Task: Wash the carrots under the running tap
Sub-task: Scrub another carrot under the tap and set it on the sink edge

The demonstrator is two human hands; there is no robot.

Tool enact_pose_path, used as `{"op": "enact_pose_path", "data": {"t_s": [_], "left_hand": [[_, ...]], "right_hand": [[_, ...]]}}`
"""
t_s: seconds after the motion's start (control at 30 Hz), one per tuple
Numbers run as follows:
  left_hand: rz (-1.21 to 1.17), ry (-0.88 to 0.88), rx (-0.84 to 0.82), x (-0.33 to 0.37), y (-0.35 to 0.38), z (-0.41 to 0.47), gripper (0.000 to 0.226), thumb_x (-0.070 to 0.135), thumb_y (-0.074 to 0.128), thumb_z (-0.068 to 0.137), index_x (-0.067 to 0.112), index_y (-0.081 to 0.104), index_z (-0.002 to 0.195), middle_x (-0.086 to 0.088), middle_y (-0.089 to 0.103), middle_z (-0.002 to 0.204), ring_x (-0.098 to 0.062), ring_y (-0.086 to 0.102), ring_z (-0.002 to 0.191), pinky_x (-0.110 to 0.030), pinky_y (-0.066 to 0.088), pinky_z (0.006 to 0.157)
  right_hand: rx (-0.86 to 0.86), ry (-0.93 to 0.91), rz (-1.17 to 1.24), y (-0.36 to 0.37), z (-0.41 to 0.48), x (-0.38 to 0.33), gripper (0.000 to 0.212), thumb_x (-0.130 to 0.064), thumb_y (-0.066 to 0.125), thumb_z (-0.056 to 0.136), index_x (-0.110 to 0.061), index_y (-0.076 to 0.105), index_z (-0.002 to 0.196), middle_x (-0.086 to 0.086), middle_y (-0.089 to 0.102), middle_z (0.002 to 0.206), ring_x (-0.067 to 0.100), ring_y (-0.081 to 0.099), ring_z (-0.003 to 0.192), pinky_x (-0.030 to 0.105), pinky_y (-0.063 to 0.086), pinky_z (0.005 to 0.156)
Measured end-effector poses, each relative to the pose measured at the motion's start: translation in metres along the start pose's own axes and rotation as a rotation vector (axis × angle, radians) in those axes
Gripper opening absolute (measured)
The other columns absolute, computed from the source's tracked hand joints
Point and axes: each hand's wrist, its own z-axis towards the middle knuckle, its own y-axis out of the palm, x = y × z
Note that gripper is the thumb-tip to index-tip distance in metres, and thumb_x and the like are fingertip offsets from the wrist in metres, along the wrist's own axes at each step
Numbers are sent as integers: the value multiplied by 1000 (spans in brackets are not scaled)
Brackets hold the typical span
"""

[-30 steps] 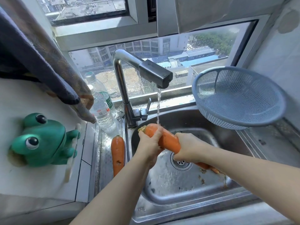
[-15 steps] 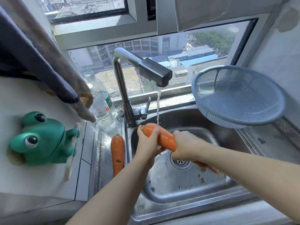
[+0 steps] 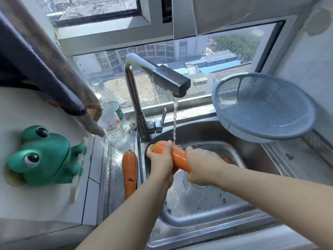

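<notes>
Over the steel sink (image 3: 252, 150) I hold an orange carrot (image 3: 179, 157) in both hands. My left hand (image 3: 161, 159) grips its thick stem end, my right hand (image 3: 201, 165) wraps the thinner part, and the tip pokes out behind the right hand. A thin stream of water from the tap (image 3: 169, 82) lands on the carrot between my hands. A second carrot (image 3: 129, 172) lies lengthwise on the wet ledge left of the basin.
A blue plastic colander (image 3: 261, 107) rests tilted at the sink's back right corner. Left of the tap stand clear water bottles (image 3: 111, 116). A green frog holder (image 3: 41, 157) sits on the white left counter, with a hanging cloth (image 3: 54, 76) above it.
My hands have shifted slightly up and left along the carrot, and my right hand has slid closer to the left one. The second carrot has not moved.
</notes>
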Motion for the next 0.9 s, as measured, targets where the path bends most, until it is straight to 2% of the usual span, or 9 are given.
{"op": "enact_pose_path", "data": {"t_s": [0.17,0.3,0.4,0.47,0.57,0.63,0.73,0.8,0.9], "left_hand": [[49,-21,-186,3,-7,-2,76,25,55,97,35,0,149,-15,50,118,-34,62,99,-49,56,78],[46,-50,-389,10,-20,-6,95,3,52,95,41,-17,148,-22,35,142,-38,55,118,-47,52,90],[50,-39,-358,12,-19,-6,99,0,58,91,41,-13,149,-22,33,143,-39,56,116,-49,52,90],[98,0,-273,9,-12,-6,96,7,63,90,40,-6,149,-18,39,133,-37,60,107,-49,56,82],[113,11,-116,5,-1,-5,77,24,59,95,37,4,148,-11,48,115,-32,62,96,-43,57,66],[101,-21,-52,2,1,-2,63,33,51,98,36,10,146,-15,50,122,-32,62,96,-40,56,61],[95,-63,-90,3,-3,0,52,34,42,102,32,15,146,-20,52,124,-31,63,91,-38,56,54],[85,-63,-178,5,-6,-3,55,31,42,102,31,11,148,-19,52,120,-31,64,89,-41,58,61],[59,-6,-285,7,-10,-4,79,17,52,98,33,-5,150,-11,49,108,-31,63,95,-47,56,78]], "right_hand": [[-54,26,68,-2,1,11,32,-22,64,78,-15,42,100,1,54,94,22,58,80,33,51,68],[-119,44,173,-4,3,18,35,-26,68,75,-16,45,99,2,58,96,19,59,80,29,50,63],[-50,45,110,-3,3,14,33,-23,66,75,-17,41,95,2,55,93,22,56,77,31,46,63],[-24,34,57,-3,1,9,31,-21,62,78,-16,40,99,2,55,95,22,56,79,32,46,65],[-4,17,-3,-3,-1,3,30,-18,60,81,-16,38,101,0,51,91,22,56,79,32,47,66],[-5,13,-19,-2,-2,3,30,-18,60,81,-16,36,98,0,48,88,23,53,76,32,45,65],[-49,24,2,-3,-1,7,31,-19,61,79,-16,37,97,-1,47,86,22,52,75,32,43,63],[-75,31,30,-5,-1,10,31,-21,63,78,-16,38,96,0,49,87,22,52,75,31,44,63],[-67,34,51,-7,0,11,33,-23,64,78,-16,38,97,1,53,92,22,54,77,32,46,64]]}}
